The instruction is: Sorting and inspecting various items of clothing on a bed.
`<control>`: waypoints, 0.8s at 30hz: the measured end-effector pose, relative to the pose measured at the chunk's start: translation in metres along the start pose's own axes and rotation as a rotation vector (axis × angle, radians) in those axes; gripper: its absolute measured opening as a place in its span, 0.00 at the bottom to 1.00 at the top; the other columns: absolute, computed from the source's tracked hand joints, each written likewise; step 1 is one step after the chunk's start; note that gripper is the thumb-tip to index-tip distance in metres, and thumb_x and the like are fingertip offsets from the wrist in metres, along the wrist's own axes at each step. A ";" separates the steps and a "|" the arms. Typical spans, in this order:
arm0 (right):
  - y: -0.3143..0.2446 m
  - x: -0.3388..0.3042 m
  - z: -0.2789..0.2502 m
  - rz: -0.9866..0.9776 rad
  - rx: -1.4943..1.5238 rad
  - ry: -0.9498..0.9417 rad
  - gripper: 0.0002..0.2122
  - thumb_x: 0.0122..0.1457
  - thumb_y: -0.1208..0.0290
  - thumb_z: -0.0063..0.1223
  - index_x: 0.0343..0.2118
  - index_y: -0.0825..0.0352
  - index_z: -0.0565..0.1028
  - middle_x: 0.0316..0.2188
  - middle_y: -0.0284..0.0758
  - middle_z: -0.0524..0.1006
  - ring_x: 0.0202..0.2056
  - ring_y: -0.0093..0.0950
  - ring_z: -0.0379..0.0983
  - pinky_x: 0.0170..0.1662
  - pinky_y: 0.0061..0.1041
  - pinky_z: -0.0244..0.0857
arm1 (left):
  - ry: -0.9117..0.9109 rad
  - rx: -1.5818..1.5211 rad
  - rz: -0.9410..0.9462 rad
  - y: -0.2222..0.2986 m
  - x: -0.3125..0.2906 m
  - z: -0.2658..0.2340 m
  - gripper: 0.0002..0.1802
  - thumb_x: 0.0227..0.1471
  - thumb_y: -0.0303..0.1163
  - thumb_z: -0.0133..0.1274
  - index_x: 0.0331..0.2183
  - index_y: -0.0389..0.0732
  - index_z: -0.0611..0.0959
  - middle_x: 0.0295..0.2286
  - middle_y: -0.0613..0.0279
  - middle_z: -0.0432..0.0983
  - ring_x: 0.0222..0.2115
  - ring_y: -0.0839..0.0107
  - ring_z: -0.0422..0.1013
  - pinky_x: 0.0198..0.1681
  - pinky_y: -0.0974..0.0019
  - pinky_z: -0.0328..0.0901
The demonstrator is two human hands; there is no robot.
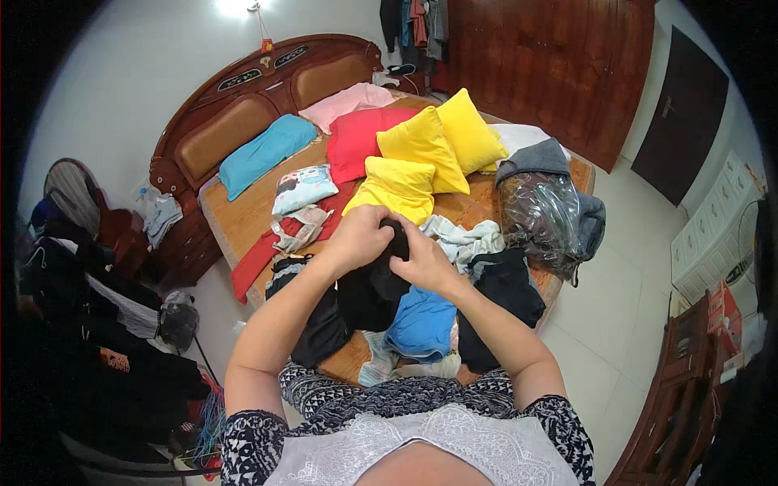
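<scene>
A black piece of clothing [387,279] is pinched between my two hands above the near part of the bed; its exact kind is unclear. My left hand [362,239] grips its upper left edge with fingers closed, and my right hand [425,257] grips the right edge. Below it lie dark clothes [316,328], blue shorts or a similar garment [423,322] and black clothing [504,300] beside my right forearm. A yellow pillow [393,188] lies just beyond my hands. Pale crumpled cloth [462,239] lies right of them.
The bed [231,223] also bears yellow cushions [470,134], a red pillow [356,142], a blue pillow [267,154] and a clear plastic bag [539,215] beside grey cloth. A clothes-laden rack [105,316] stands left; white drawers [717,219] and a wooden cabinet [673,389] stand right.
</scene>
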State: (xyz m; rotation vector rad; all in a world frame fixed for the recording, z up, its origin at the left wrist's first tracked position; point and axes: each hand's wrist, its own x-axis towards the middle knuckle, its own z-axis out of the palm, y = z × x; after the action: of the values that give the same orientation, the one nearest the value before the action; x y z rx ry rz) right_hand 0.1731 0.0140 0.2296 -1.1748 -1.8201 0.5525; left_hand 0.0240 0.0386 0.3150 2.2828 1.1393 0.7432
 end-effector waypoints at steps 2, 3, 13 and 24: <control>0.007 0.001 0.007 -0.060 -0.045 0.069 0.29 0.44 0.69 0.51 0.52 0.73 0.60 0.40 0.54 0.71 0.42 0.48 0.70 0.45 0.37 0.64 | 0.015 -0.007 -0.004 -0.003 0.002 -0.008 0.14 0.39 0.27 0.46 0.30 0.30 0.79 0.26 0.40 0.74 0.29 0.50 0.73 0.35 0.57 0.66; 0.010 0.003 0.006 -0.003 -0.164 0.053 0.28 0.44 0.69 0.50 0.51 0.73 0.61 0.36 0.55 0.72 0.39 0.48 0.71 0.42 0.39 0.65 | 0.082 0.056 0.019 -0.008 0.004 -0.012 0.14 0.39 0.27 0.46 0.30 0.30 0.79 0.26 0.40 0.74 0.30 0.50 0.72 0.35 0.56 0.65; -0.001 0.012 0.002 -0.768 -0.290 0.322 0.08 0.40 0.80 0.49 0.28 0.67 0.70 0.22 0.39 0.68 0.26 0.39 0.66 0.31 0.35 0.61 | 0.285 0.166 0.083 -0.035 0.009 -0.043 0.11 0.41 0.29 0.48 0.26 0.30 0.77 0.24 0.38 0.72 0.30 0.45 0.70 0.34 0.53 0.64; 0.079 -0.001 0.040 -0.193 -0.733 -0.380 0.23 0.56 0.51 0.41 0.41 0.69 0.70 0.31 0.44 0.76 0.33 0.42 0.74 0.36 0.39 0.67 | 0.549 0.276 0.082 -0.042 0.022 -0.078 0.13 0.38 0.24 0.44 0.27 0.31 0.80 0.26 0.39 0.73 0.31 0.46 0.71 0.37 0.53 0.65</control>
State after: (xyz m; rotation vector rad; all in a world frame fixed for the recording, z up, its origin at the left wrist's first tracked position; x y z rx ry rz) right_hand 0.1791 0.0528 0.1501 -1.3957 -2.5501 -0.0348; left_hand -0.0398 0.0929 0.3519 2.4321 1.4670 1.3807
